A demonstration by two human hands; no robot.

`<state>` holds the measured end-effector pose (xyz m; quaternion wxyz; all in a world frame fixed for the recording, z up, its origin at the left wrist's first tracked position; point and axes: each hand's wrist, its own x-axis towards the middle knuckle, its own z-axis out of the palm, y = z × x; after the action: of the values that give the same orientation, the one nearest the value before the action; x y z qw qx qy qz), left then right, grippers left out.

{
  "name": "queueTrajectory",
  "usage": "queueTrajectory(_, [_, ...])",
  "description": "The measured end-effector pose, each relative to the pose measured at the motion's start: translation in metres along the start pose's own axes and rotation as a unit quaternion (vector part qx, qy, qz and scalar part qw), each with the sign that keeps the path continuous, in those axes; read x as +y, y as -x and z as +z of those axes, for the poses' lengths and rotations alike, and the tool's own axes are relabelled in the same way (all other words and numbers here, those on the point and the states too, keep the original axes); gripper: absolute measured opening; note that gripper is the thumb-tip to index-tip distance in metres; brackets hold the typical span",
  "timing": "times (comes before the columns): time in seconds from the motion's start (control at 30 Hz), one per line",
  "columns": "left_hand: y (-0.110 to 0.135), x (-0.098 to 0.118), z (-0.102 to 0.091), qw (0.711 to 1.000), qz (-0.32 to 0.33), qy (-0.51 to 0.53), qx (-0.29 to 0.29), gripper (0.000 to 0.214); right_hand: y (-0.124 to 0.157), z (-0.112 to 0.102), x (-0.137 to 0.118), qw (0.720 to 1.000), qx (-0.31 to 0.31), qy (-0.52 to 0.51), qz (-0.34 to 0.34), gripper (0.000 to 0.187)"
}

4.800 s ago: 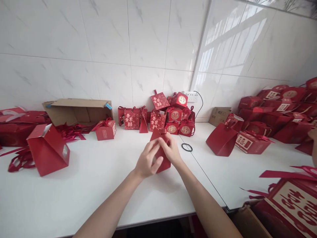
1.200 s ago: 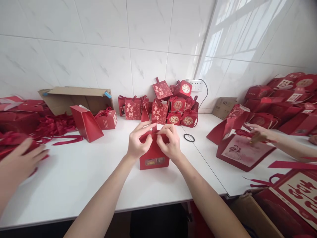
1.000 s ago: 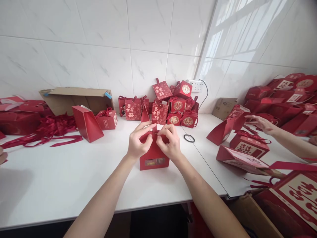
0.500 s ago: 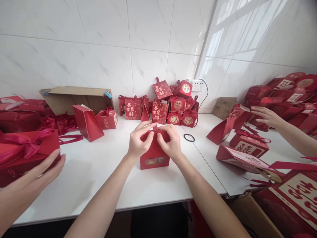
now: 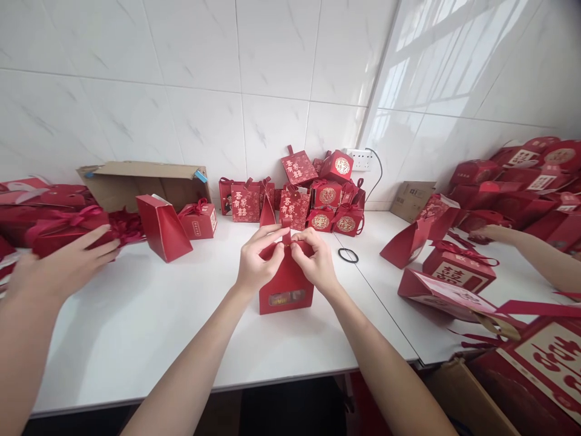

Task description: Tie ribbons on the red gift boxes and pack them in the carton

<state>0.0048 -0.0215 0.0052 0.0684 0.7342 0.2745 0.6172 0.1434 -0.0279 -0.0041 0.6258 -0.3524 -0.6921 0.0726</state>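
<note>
A red gift box (image 5: 287, 278) with a small clear window low on its front stands upright on the white table before me. My left hand (image 5: 261, 255) pinches the top of the box from the left, thumb and fingertips together. Opposite it, my right hand (image 5: 313, 259) pinches the same top edge from the right. Between my fingertips a short red ribbon loop (image 5: 285, 230) sticks up from the box top. My fingers partly hide the upper part of the box.
Patterned red boxes (image 5: 295, 206) are stacked at the wall. A black ring (image 5: 348, 255) lies right of my box. A tall red box (image 5: 162, 227) and a cardboard carton (image 5: 145, 172) stand left. Co-workers' hands (image 5: 68, 260) reach in from both sides; more red boxes (image 5: 458, 266) sit right.
My hands stay at the box top, almost unmoved. The co-worker's hand on the left has carried a ribboned box farther back. The hand on the right has lowered toward the piled boxes.
</note>
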Motion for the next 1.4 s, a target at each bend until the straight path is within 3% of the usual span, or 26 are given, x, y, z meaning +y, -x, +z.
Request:
queueTrajectory(0.13, [-0.0002,0.0005,-0.0001,1.000,-0.016,-0.005,-0.004,0.027,-0.0044,-0.0042,-0.0025,0.998,-0.038,-0.034,0.036,0.007])
queueTrajectory(1.0, [-0.0003,-0.0001,-0.0023,1.000,-0.003,-0.003,-0.022,0.029,-0.0010,-0.0037,0.0001,0.998,-0.030,-0.056,0.015,0.005])
queueTrajectory(1.4, [-0.0002,-0.0031,-0.0035,0.999,-0.013,0.028,-0.036,0.031,-0.0029,-0.0060,-0.0030,0.994,-0.049,-0.077,0.055,0.009])
